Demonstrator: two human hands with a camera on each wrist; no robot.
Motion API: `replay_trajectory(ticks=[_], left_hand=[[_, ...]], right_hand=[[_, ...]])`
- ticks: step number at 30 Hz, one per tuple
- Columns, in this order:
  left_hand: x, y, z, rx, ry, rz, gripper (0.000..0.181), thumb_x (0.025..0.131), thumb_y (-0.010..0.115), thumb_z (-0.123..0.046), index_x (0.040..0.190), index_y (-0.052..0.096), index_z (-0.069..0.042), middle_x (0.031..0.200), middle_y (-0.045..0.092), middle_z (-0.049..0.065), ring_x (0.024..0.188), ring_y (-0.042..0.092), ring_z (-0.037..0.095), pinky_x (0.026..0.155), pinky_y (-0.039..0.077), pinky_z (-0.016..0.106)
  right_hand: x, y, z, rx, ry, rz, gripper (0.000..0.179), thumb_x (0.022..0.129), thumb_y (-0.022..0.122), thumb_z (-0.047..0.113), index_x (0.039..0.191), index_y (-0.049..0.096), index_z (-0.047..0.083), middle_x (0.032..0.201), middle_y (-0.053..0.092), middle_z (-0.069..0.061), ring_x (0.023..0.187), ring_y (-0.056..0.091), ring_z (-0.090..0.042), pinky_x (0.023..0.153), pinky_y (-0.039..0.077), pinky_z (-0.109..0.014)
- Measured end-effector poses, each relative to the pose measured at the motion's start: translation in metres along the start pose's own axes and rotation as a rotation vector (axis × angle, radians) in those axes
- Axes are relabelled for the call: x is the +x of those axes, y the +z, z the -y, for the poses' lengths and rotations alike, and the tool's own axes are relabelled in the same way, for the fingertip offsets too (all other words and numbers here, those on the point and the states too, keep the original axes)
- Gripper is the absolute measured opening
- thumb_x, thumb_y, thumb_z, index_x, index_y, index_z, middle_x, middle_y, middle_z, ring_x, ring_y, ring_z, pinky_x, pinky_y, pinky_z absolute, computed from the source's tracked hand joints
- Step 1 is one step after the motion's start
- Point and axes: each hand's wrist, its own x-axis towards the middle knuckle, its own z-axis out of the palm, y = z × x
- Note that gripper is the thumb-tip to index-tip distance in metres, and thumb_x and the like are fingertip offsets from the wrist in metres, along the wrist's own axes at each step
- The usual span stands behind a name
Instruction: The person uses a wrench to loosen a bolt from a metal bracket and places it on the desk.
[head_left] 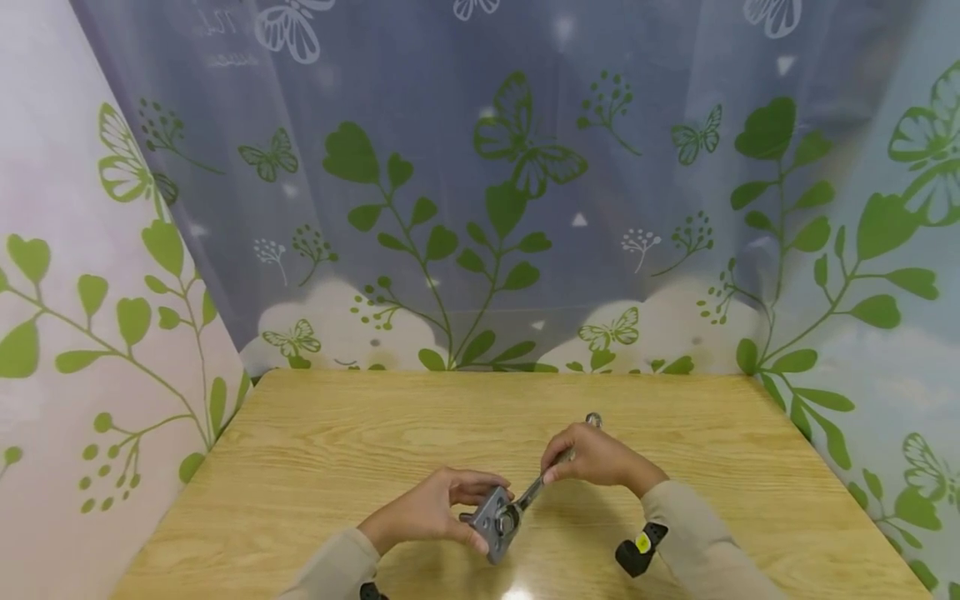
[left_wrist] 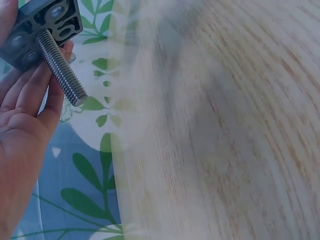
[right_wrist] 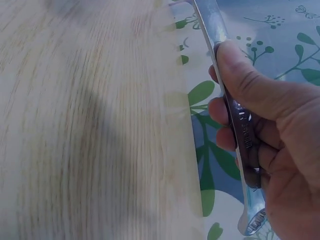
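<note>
Left hand (head_left: 427,507) pinching grey plate (head_left: 487,521) by its edges, plate above wooden table (head_left: 337,433), threaded bolt (left_wrist: 61,68) through plate, right hand (head_left: 596,455) gripping wrench (head_left: 531,492), wrench end apparently around bolt head.

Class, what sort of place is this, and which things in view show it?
Probably a small indoor workspace: a wooden table, a patterned curtain behind it, and a wrench and bolt being handled over the table. Home or workshop, I cannot tell.
</note>
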Motion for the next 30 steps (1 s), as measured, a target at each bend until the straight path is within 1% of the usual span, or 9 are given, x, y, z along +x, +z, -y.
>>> replay_trajectory(ticks=[2, 5, 9, 13, 16, 19, 22, 24, 30], left_hand=[[0.000, 0.000, 0.001, -0.008, -0.003, -0.007, 0.066, 0.076, 0.081, -0.016, 0.136, 0.052, -0.015, 0.134, 0.058, 0.006, 0.116, 0.059, 0.013, 0.101, 0.048, 0.026], [0.001, 0.001, 0.005, -0.014, -0.008, -0.063, 0.066, 0.075, 0.082, -0.014, 0.134, 0.052, -0.014, 0.134, 0.057, 0.007, 0.119, 0.058, 0.016, 0.103, 0.047, 0.031], [0.001, 0.002, 0.011, -0.024, -0.031, -0.213, 0.071, 0.072, 0.084, -0.012, 0.135, 0.050, -0.008, 0.135, 0.055, 0.013, 0.122, 0.056, 0.026, 0.103, 0.047, 0.037], [0.003, 0.003, 0.017, -0.048, -0.039, -0.396, 0.080, 0.070, 0.084, -0.013, 0.139, 0.045, -0.001, 0.137, 0.051, 0.021, 0.123, 0.054, 0.034, 0.097, 0.051, 0.035], [0.005, 0.005, 0.019, -0.010, -0.014, -0.529, 0.082, 0.069, 0.085, -0.014, 0.138, 0.045, 0.001, 0.136, 0.051, 0.024, 0.122, 0.053, 0.038, 0.093, 0.053, 0.033], [0.007, 0.006, 0.020, 0.074, 0.011, -0.629, 0.078, 0.067, 0.085, -0.016, 0.134, 0.048, 0.000, 0.133, 0.053, 0.024, 0.121, 0.053, 0.041, 0.093, 0.053, 0.036], [0.009, 0.009, 0.020, 0.137, 0.028, -0.694, 0.075, 0.067, 0.086, -0.016, 0.132, 0.050, -0.003, 0.132, 0.054, 0.024, 0.122, 0.052, 0.041, 0.092, 0.053, 0.042], [0.011, 0.011, 0.019, 0.168, 0.032, -0.734, 0.073, 0.068, 0.086, -0.015, 0.131, 0.051, -0.005, 0.132, 0.055, 0.022, 0.122, 0.052, 0.040, 0.092, 0.052, 0.045], [0.016, 0.015, 0.018, 0.252, 0.059, -0.836, 0.073, 0.065, 0.086, -0.011, 0.129, 0.052, -0.004, 0.128, 0.059, 0.021, 0.120, 0.055, 0.037, 0.094, 0.052, 0.044]], right_hand=[[-0.002, 0.001, -0.004, 0.008, 0.019, 0.005, 0.012, 0.085, 0.071, 0.028, 0.090, 0.074, 0.017, 0.089, 0.071, 0.007, 0.081, 0.065, -0.006, 0.074, 0.057, -0.026], [-0.008, 0.001, -0.011, 0.000, 0.058, -0.006, 0.013, 0.087, 0.070, 0.028, 0.089, 0.073, 0.016, 0.086, 0.070, 0.005, 0.077, 0.063, -0.006, 0.070, 0.056, -0.024], [-0.020, 0.001, -0.020, -0.010, 0.140, -0.057, 0.016, 0.090, 0.067, 0.028, 0.089, 0.072, 0.013, 0.083, 0.070, -0.003, 0.068, 0.057, -0.007, 0.059, 0.049, -0.023], [-0.030, 0.007, -0.023, 0.018, 0.236, -0.127, 0.022, 0.091, 0.066, 0.030, 0.092, 0.073, 0.009, 0.083, 0.069, -0.010, 0.065, 0.054, -0.009, 0.054, 0.046, -0.022], [-0.034, 0.018, -0.019, 0.054, 0.308, -0.186, 0.025, 0.091, 0.066, 0.031, 0.094, 0.073, 0.007, 0.084, 0.069, -0.009, 0.067, 0.056, -0.011, 0.055, 0.048, -0.023], [-0.037, 0.030, -0.012, 0.103, 0.377, -0.258, 0.028, 0.091, 0.066, 0.031, 0.095, 0.072, 0.004, 0.085, 0.068, -0.008, 0.070, 0.057, -0.014, 0.058, 0.050, -0.025], [-0.037, 0.044, -0.004, 0.169, 0.427, -0.333, 0.031, 0.091, 0.066, 0.031, 0.096, 0.072, 0.001, 0.085, 0.067, -0.008, 0.073, 0.056, -0.015, 0.061, 0.051, -0.027], [-0.035, 0.052, 0.002, 0.228, 0.443, -0.370, 0.033, 0.092, 0.065, 0.030, 0.098, 0.070, -0.002, 0.082, 0.066, -0.009, 0.071, 0.055, -0.015, 0.059, 0.050, -0.026], [-0.029, 0.072, 0.017, 0.393, 0.458, -0.426, 0.038, 0.094, 0.062, 0.027, 0.102, 0.066, -0.010, 0.075, 0.061, -0.005, 0.065, 0.051, -0.013, 0.055, 0.047, -0.022]])
